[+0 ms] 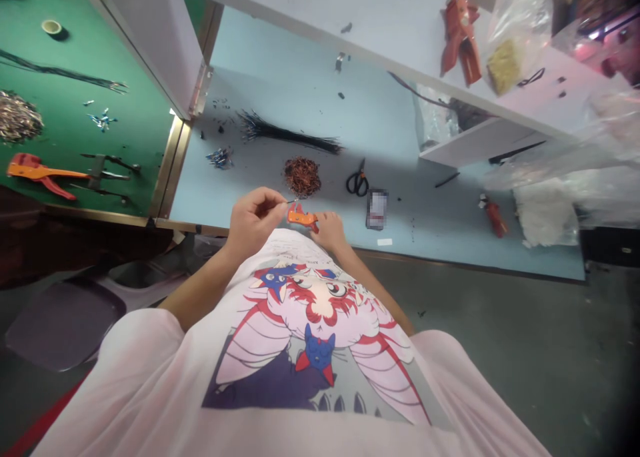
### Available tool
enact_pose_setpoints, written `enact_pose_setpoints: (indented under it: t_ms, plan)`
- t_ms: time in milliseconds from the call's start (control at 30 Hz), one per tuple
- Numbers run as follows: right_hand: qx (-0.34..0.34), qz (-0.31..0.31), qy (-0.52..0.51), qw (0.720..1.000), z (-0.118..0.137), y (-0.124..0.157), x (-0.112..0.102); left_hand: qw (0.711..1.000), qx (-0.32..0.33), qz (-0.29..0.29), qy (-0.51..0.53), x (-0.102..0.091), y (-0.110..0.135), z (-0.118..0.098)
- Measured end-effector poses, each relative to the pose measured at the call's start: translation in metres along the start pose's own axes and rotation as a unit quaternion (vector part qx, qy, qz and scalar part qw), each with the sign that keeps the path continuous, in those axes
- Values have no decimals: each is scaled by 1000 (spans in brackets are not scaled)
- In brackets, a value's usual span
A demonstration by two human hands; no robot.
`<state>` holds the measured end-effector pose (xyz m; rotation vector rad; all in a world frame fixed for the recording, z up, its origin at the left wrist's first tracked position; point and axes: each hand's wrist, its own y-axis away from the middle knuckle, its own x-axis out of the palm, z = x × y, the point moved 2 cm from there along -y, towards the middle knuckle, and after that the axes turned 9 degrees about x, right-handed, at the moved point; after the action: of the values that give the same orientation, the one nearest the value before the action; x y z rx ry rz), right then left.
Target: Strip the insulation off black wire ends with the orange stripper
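Observation:
Between thumb and fingers, my left hand (pixel 256 218) pinches a thin dark wire (pixel 291 202) whose end points toward the jaws of an orange wire stripper (pixel 301 218). My right hand (pixel 330 230) is wrapped round the stripper's handles, low at the table's front edge. Whether the jaws touch the wire I cannot tell. Just beyond them lies a pile of small copper-coloured pieces (pixel 302 176). Behind that pile stretches a bundle of black wires (pixel 293 134). A small heap of blue-tipped pieces (pixel 220 158) rests to the left.
Black-handled scissors (pixel 357 182) and a blurred-out phone-like object (pixel 377 209) lie to the right. A red-handled tool (pixel 494 217) sits near plastic bags (pixel 547 207). Overhead, a shelf (pixel 400 27) carries a red tool (pixel 461 40). A green table (pixel 65 124) adjoins at left.

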<state>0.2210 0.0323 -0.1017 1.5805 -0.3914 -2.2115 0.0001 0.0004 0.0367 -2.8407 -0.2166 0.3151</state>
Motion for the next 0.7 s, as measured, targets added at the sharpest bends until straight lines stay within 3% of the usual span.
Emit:
enact_pose_setpoints:
  t_ms: [100, 200, 333, 400, 500, 567, 700]
  plan:
    - [-3, 20, 4, 1000, -6, -6, 19, 995, 64, -25, -68, -2, 2, -3]
    - [-10, 13, -9, 1000, 1, -5, 18, 975, 156, -35, -152, -2, 5, -6]
    - [-61, -53, -81, 993, 29, 11, -22, 947, 237, -10, -218, 2, 6, -5]
    - [-154, -148, -212, 954, 45, 28, -54, 939, 258, 0, -229, 5, 6, -5]
    - [-250, -202, -275, 906, 63, 52, -90, 931, 284, 6, -229, 9, 4, -5]
    - [-278, -203, -279, 896, 70, 60, -99, 929, 290, 15, -228, 11, 4, -6]
    - [-298, -191, -291, 889, 79, 63, -96, 931, 290, 37, -217, 15, 6, -6]
